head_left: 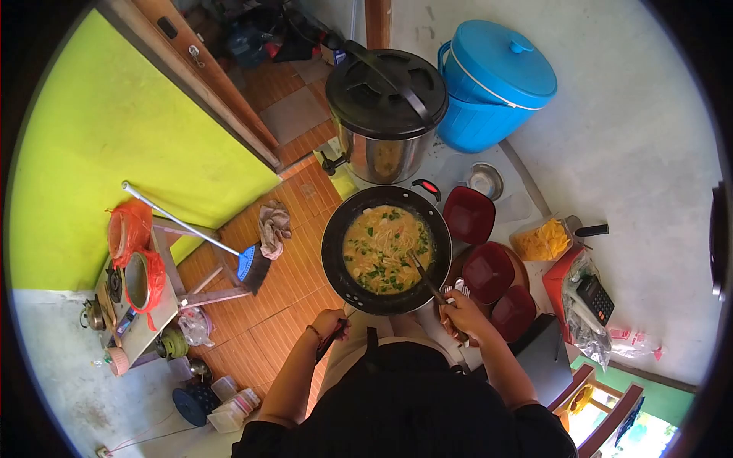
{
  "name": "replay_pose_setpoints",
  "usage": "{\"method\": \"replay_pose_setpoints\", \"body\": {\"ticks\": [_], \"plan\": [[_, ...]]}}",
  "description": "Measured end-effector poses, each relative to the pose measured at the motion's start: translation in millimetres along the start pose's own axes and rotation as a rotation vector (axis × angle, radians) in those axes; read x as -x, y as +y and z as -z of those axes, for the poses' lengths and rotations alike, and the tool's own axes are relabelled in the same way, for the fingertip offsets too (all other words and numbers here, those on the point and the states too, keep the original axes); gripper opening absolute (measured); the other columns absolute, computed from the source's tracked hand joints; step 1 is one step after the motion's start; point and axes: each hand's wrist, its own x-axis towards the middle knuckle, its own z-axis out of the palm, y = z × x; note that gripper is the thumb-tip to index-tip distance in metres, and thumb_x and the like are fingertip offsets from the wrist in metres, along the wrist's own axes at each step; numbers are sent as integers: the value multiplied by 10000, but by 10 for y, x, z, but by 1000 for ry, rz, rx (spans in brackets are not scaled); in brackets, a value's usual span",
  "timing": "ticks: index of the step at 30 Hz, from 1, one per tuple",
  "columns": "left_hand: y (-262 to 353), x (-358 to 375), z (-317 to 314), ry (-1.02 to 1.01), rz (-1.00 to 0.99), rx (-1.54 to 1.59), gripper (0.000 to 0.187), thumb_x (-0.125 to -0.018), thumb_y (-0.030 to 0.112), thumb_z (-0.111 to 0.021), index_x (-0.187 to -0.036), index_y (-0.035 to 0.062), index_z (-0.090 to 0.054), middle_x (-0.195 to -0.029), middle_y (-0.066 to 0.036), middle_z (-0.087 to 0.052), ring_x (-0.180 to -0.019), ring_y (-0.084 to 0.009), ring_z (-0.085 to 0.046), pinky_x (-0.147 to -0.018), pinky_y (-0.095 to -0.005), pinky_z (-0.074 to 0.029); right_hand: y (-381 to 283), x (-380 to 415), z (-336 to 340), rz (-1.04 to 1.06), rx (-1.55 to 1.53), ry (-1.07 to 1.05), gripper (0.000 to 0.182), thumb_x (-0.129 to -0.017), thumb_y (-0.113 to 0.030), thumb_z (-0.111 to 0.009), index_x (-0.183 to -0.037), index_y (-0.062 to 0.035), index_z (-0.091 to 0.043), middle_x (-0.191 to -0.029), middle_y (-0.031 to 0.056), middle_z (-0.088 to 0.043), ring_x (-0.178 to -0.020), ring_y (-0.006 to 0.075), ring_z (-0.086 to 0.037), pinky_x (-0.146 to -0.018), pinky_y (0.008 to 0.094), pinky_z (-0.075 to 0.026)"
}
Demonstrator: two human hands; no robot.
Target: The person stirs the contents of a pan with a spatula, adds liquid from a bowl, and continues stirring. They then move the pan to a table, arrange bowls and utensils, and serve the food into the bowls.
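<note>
A black pan (333,263) holds yellow broth with noodles (385,237) and chopped green pieces. Below the pan's left part, my left hand (331,327) is closed around a dark handle. On the right, my right hand (463,314) grips a long dark utensil (427,281), whose far end dips into the noodles. Dark red bowls (469,215) stand just right of the pan, and some forks (458,288) lie between the pan and the bowls, close to my right hand.
Beyond the pan stands a large steel pot (385,156) with a black lid, beside a blue lidded bucket (496,84). A container of yellow food (544,240) and a calculator (595,299) are at right. A broom (246,263) leans at left near a small table (156,313).
</note>
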Motion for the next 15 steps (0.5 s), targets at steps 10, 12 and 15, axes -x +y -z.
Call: {"method": "replay_pose_setpoints", "body": {"ticks": [10, 12, 15], "plan": [[-23, -27, -29, 21, -130, -126, 273, -828, 221, -500, -718, -23, -556, -573, -88, -550, -408, -151, -487, -392, -276, -400, -21, 15, -166, 60, -52, 34, 245, -894, -121, -492, -1102, -2, -442, -633, 78, -520, -372, 133, -469, -332, 278, -366], [-49, -4, -56, 55, -164, -139, 265, -828, 212, -506, -719, -24, -557, -572, -87, -552, -399, -147, -473, -383, -274, -385, -16, 33, -155, 65, -52, 42, 220, -890, -98, -502, -1079, -5, -438, -608, 69, -518, -369, 123, -461, -321, 271, -341], [-189, -102, 35, -83, -213, 17, 264, -841, 222, -525, -734, -16, -562, -583, -83, -556, -411, -146, -482, -385, -267, -388, -41, 115, -147, 67, -43, 51, 219, -888, -96, -497, -1078, -2, -442, -617, 67, -503, -366, 126, -450, -326, 279, -335]]}}
